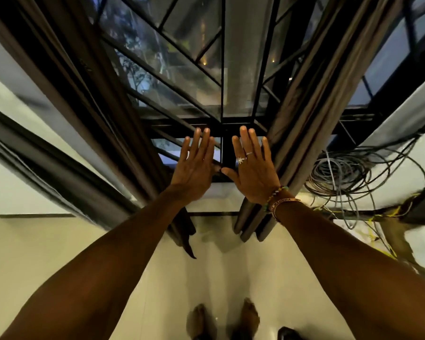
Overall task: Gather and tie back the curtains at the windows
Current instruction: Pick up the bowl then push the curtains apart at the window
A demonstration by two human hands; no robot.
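Your left hand (194, 173) and right hand (252, 173) are flat open, holding nothing, with the left curtain (123, 123) and right curtain (302, 119) bunched at the window's (238, 69) side edges, so if you step right to gather, you could trip on that cable coil (349, 173).

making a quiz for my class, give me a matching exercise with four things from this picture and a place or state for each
Things:
1 left hand
2 right hand
3 right curtain
4 cable coil

States:
a wears rings
b tangled, right of the curtain
c open, fingers bare
d hangs in long folds

Pairs: 1-c, 2-a, 3-d, 4-b
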